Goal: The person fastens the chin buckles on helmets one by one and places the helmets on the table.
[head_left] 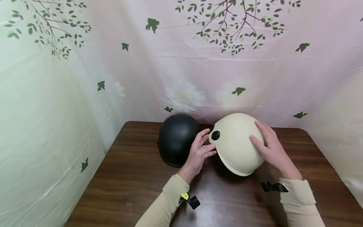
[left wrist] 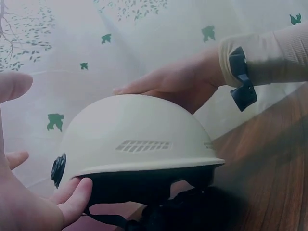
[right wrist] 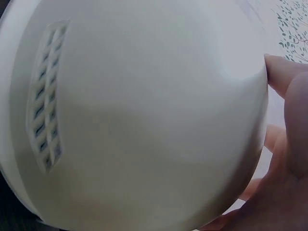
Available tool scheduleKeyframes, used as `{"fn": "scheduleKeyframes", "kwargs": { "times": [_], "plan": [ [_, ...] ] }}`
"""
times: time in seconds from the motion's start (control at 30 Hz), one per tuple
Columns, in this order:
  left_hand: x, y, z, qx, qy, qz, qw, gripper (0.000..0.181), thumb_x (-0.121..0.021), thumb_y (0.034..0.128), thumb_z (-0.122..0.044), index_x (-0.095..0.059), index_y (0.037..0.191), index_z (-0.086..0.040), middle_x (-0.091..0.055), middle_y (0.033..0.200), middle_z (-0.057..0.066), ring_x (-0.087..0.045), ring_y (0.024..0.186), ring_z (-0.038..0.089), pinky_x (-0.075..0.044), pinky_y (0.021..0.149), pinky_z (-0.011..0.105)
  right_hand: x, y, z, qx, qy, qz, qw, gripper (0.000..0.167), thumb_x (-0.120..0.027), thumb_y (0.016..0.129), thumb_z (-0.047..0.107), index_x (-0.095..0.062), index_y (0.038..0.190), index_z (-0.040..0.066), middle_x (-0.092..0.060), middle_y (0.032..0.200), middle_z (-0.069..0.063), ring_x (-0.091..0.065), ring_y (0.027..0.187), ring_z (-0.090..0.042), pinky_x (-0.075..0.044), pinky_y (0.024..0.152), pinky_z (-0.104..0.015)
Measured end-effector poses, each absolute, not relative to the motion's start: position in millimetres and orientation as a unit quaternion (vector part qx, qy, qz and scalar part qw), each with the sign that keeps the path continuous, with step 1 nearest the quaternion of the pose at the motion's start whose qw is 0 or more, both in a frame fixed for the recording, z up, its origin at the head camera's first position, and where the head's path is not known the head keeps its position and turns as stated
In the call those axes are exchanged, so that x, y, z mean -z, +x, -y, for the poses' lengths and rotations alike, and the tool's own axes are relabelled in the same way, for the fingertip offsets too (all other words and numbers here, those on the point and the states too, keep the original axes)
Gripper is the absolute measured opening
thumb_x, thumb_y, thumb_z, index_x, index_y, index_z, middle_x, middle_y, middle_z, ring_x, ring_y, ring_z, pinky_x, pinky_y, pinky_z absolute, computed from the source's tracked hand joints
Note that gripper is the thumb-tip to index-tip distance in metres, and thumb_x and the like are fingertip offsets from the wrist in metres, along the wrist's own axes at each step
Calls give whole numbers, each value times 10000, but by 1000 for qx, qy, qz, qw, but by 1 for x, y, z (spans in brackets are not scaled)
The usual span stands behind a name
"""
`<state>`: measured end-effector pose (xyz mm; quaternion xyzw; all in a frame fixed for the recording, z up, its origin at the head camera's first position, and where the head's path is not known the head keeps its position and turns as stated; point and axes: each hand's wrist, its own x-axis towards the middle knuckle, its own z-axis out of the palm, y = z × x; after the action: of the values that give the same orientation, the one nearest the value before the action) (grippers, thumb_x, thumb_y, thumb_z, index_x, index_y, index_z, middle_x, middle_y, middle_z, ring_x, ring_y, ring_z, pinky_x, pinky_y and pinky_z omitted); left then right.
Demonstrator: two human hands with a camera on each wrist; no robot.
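Crossing the near part of the dark wood-grain table [head_left: 127, 179], two rolled cream sleeves [head_left: 163, 203] carry black wrist mounts [head_left: 193, 202]. Beyond them, the left hand [head_left: 197, 154] has its fingers spread and wrapped round nothing, two tips at the left edge of a cream hard-shell helmet [head_left: 241, 143], near its round black disc [head_left: 216, 135]. The right hand [head_left: 270, 146] bends over the dome's right side, thumb and fingers wide apart, holding the shell. This helmet is dome up over the table's far part, right of centre; a black strap [left wrist: 107, 218] hangs beneath. I judge the step in hand to be steadying or adjusting it; the next move seems to call for a firm right-hand hold while the left fingers take the rim or come clear, minding the strap. Just left stands a smooth black helmet [head_left: 179, 138]. Farthest off hangs leaf-printed cloth [head_left: 136, 75].
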<state>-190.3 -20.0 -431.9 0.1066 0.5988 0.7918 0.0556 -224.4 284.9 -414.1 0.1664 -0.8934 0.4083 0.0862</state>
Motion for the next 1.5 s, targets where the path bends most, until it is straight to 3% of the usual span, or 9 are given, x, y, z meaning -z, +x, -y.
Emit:
{"fn": "scheduleKeyframes", "kwargs": {
  "times": [0.3,0.6,0.8,0.9,1.03,1.13,1.27,1.5],
  "plan": [
    [425,-193,26,-774,150,-614,28,730,-640,993,-233,-388,1672,-148,-372,1722,209,-668,1115,136,-533,1065,288,409,-213,-276,-397,178,889,145,608,-594,1112,275,-429,1687,168,-266,1755,-308,-238,1572,-642,-240,1111,-915],
    [418,-195,27,-779,165,-604,35,769,-637,992,-209,-335,1694,-123,-319,1749,205,-652,1242,319,-519,1111,302,403,-212,-267,-381,253,863,214,482,-609,1085,99,-602,1566,136,-388,1712,-281,-326,1529,-634,-250,1177,-830],
    [415,-196,26,-782,177,-597,31,792,-620,981,-159,-298,1700,-77,-309,1758,195,-634,1267,261,-485,1138,302,401,-210,-267,-365,240,875,207,522,-636,1078,153,-569,1595,162,-392,1711,-276,-349,1507,-638,-272,1144,-846],
    [413,-198,26,-780,183,-597,36,784,-615,979,-150,-310,1701,-117,-298,1773,183,-618,1321,335,-485,1123,283,398,-208,-267,-360,226,884,197,555,-653,1075,186,-538,1618,172,-381,1717,-268,-349,1510,-632,-292,1106,-862],
    [411,-199,26,-772,194,-604,44,782,-606,989,-149,-299,1708,-142,-280,1789,170,-522,1426,524,-497,1104,264,397,-207,-267,-361,216,887,189,595,-676,1065,214,-511,1636,181,-366,1727,-253,-352,1517,-618,-308,1104,-857],
    [411,-200,26,-766,206,-608,47,788,-609,995,-151,-287,1714,-140,-263,1796,179,-479,1450,571,-509,1085,254,397,-207,-268,-366,209,887,189,606,-684,1061,216,-505,1640,188,-360,1735,-239,-346,1540,-595,-310,1129,-846],
    [409,-202,26,-760,219,-610,50,796,-611,996,-144,-277,1717,-124,-247,1802,203,-474,1446,585,-524,1043,238,398,-206,-269,-369,197,889,185,637,-704,1048,224,-490,1648,202,-354,1742,-228,-352,1552,-573,-317,1151,-834],
    [407,-201,24,-748,230,-620,56,812,-614,998,-142,-258,1728,-122,-280,1812,123,-484,1440,530,-523,1063,277,398,-207,-272,-367,190,893,180,706,-736,1019,247,-456,1666,193,-358,1736,-237,-364,1553,-552,-327,1164,-807]
  ]
}}
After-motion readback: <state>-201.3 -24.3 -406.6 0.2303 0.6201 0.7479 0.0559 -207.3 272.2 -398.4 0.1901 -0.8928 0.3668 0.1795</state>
